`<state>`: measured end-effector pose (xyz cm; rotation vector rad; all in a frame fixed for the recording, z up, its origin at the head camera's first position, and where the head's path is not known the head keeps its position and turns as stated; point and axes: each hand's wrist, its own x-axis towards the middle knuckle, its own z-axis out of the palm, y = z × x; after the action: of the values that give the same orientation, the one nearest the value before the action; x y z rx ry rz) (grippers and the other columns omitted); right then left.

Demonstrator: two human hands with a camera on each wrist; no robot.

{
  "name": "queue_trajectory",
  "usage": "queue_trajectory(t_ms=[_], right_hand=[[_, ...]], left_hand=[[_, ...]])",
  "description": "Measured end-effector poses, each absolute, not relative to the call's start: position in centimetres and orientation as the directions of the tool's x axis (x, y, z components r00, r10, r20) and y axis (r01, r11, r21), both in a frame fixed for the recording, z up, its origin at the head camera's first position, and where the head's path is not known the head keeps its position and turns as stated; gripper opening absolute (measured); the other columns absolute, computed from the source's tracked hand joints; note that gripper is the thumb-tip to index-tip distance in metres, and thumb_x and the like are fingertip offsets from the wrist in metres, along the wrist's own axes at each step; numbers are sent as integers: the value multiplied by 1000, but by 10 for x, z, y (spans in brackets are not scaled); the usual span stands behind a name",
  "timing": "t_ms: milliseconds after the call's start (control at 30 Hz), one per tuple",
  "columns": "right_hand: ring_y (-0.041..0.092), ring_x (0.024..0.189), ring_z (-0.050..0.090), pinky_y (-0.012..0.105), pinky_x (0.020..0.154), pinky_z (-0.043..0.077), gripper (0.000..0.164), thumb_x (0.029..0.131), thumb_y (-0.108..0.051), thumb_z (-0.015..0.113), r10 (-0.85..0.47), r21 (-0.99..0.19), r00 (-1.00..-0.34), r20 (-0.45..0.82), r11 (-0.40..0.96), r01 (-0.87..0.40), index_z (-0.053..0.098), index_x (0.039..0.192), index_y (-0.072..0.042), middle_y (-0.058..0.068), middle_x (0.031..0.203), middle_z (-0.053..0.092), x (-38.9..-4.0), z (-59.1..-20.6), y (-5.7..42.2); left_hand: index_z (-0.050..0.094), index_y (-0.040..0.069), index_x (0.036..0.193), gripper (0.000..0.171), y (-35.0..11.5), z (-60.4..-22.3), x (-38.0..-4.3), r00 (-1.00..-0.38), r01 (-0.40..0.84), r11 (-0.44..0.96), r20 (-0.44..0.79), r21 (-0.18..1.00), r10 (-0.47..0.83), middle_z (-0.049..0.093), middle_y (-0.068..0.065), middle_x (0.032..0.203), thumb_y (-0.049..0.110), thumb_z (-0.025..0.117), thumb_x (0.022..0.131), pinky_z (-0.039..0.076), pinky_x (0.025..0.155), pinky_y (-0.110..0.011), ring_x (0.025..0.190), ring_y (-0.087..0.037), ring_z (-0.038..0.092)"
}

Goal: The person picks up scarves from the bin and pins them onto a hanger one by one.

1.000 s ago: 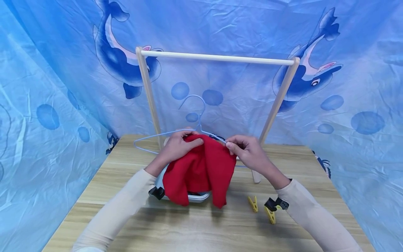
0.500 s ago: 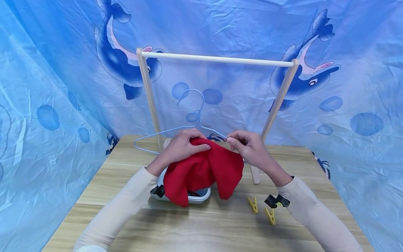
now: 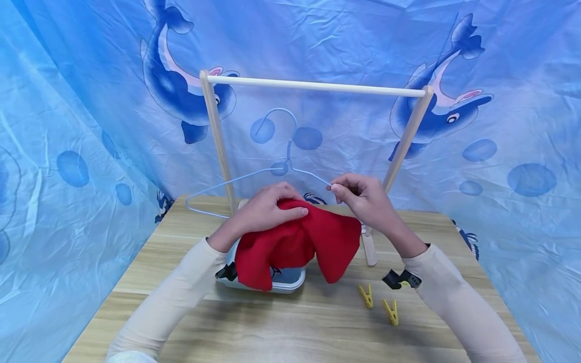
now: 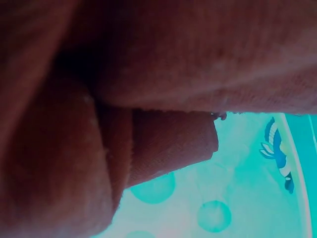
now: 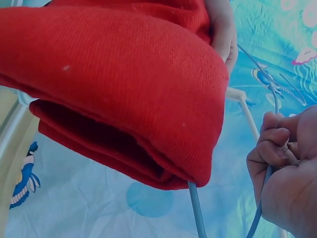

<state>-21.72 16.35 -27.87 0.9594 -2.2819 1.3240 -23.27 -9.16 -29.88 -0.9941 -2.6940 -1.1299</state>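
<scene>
In the head view my left hand holds a red knit garment from above, thumb on the near side and fingers hidden behind. The garment drapes in two flaps; I cannot tell its exact kind. My right hand pinches the right shoulder of a light-blue wire hanger, whose hook stands upward. The right wrist view shows the hanger's wire running into the folded red cloth, and the fingers of the right hand curled round another stretch of it. Dark cloth fills most of the left wrist view.
A wooden rack with a white top rail stands behind the hands. Under the garment sits a light tray with something dark inside. Two yellow clothespins, a left clothespin and a right clothespin, lie on the wooden table.
The hanger has risen, with my right hand moving up and slightly right. The garment's right flap has spread to the right and up. My left hand has shifted a little right.
</scene>
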Motion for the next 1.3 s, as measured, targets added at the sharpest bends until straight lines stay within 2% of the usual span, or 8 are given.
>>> queue_trajectory(t_ms=[200, 400, 667, 900, 1033, 1200, 1300], right_hand=[[15, 46, 37, 27, 42, 33, 11, 93, -8, 61, -406, -622, -699, 589, 325, -713, 71, 96, -10, 5, 70, 57, -221, -272, 164], [15, 46, 37, 27, 42, 32, 12, 94, -10, 60, -403, -627, -708, 580, 334, -704, 71, 94, -11, -1, 68, 56, -225, -270, 164], [16, 46, 37, 28, 43, 31, 13, 95, -11, 59, -407, -650, -725, 556, 331, -684, 71, 93, -10, 3, 67, 57, -231, -267, 165], [16, 47, 38, 28, 43, 32, 12, 95, -9, 59, -400, -661, -731, 552, 325, -677, 71, 95, -8, 3, 69, 58, -235, -262, 168], [16, 47, 39, 28, 43, 33, 12, 94, -9, 59, -405, -651, -726, 557, 330, -684, 71, 95, -8, 2, 69, 58, -237, -258, 170], [16, 47, 39, 28, 43, 34, 11, 94, -10, 60, -401, -650, -729, 554, 338, -680, 71, 94, -9, 1, 69, 58, -240, -258, 173], [16, 47, 40, 28, 44, 34, 12, 94, -11, 60, -396, -655, -736, 550, 342, -674, 71, 94, -9, 2, 69, 58, -243, -257, 175]], left_hand=[[69, 27, 112, 33, -94, -292, -232, -792, 580, 529, 275, 620, 546, 57, 9, 106, 43, 70, 83, 50, 76, -31, 97, -8, 54], [64, 20, 119, 44, -97, -290, -230, -812, 562, 544, 288, 623, 508, 58, 7, 113, 38, 75, 80, 51, 82, -33, 100, -9, 55], [68, 16, 90, 7, -92, -297, -238, -757, 653, 532, 487, 539, 435, 64, 4, 89, 19, 73, 86, 51, 75, -28, 82, -9, 61], [67, 20, 105, 25, -103, -296, -233, -783, 617, 608, 467, 500, 411, 63, 5, 105, 36, 71, 85, 48, 86, -38, 102, -15, 55], [66, 20, 108, 29, -118, -295, -221, -774, 618, 630, 506, 470, 381, 60, 3, 113, 39, 70, 86, 46, 88, -41, 110, -17, 50], [66, 17, 108, 28, -137, -299, -206, -746, 621, 659, 578, 425, 331, 59, 2, 110, 33, 72, 85, 44, 83, -40, 104, -18, 51], [67, 15, 109, 30, -147, -304, -199, -752, 602, 683, 582, 413, 310, 59, 3, 109, 32, 73, 85, 45, 78, -37, 98, -16, 52]])
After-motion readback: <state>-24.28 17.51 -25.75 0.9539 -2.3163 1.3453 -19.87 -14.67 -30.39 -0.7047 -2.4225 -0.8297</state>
